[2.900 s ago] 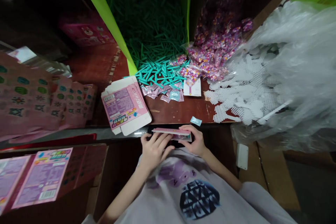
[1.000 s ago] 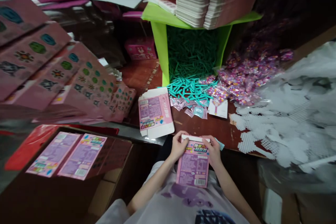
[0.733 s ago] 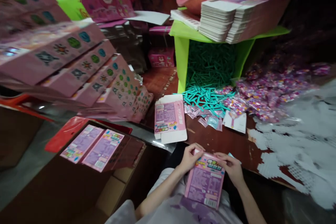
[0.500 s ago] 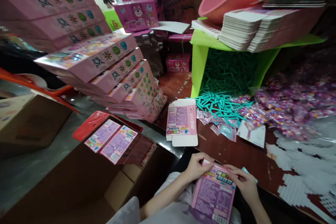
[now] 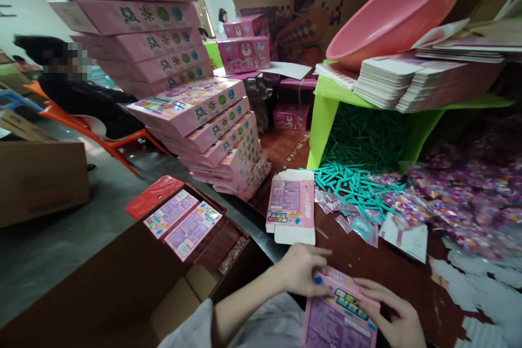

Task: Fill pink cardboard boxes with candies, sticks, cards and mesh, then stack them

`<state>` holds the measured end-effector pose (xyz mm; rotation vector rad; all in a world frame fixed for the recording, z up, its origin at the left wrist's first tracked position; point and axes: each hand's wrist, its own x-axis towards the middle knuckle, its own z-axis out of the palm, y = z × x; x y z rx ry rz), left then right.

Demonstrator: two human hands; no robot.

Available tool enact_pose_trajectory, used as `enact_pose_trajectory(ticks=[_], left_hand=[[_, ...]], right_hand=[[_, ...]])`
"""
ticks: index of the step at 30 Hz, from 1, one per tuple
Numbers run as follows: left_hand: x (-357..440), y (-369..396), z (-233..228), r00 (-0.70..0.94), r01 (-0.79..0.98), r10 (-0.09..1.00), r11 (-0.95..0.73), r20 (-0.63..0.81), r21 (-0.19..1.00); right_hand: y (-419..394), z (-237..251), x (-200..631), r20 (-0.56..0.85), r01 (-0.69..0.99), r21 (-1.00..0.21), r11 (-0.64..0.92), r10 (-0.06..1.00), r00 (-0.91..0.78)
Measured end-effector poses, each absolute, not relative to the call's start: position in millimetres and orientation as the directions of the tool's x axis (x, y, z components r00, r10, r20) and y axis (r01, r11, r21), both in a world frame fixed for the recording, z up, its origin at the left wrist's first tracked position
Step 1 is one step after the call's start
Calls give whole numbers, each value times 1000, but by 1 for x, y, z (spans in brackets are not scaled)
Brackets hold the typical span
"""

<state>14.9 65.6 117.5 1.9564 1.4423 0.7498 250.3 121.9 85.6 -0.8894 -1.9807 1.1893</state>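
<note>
My left hand (image 5: 300, 271) and my right hand (image 5: 392, 315) both grip the top end of a closed pink box (image 5: 338, 318) printed in purple, held against my lap at the bottom of the view. Just ahead, a flat unfolded pink box blank (image 5: 292, 205) lies on the brown table (image 5: 359, 255). To my left stands an open cardboard carton (image 5: 134, 288) holding packed pink boxes (image 5: 183, 223).
Teal sticks (image 5: 354, 179) spill from under a green stool (image 5: 322, 119) that carries stacked flat blanks (image 5: 408, 79) and a pink basin (image 5: 391, 11). Small sachets, bead packets (image 5: 460, 196) and white mesh pieces lie right. Tall stacked pink display boxes (image 5: 191, 103) stand left; a person sits behind them.
The box, first held edge-on, has been turned flat with its top closed under my fingers. My view has swung up and to the left, bringing in the carton and stacked boxes.
</note>
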Motion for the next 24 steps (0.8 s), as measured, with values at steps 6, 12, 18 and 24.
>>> enact_pose_trajectory(ticks=[6,12,18,24], left_hand=[[-11,45,226,511,727,839,-538,188,426],[-69,3,342,-4,937,697,-248,717,246],[-152,-1,397,115,980,134,145,984,-135],[-223,10,392,39,933,349,322,936,-159]], right_hand=[[129,179,242,511,2,-805,594,694,-507],[175,164,237,419,-356,-824,441,897,142],[196,103,182,123,-175,-981,85,969,-214],[197,60,121,59,-75,-996,40,959,-278]])
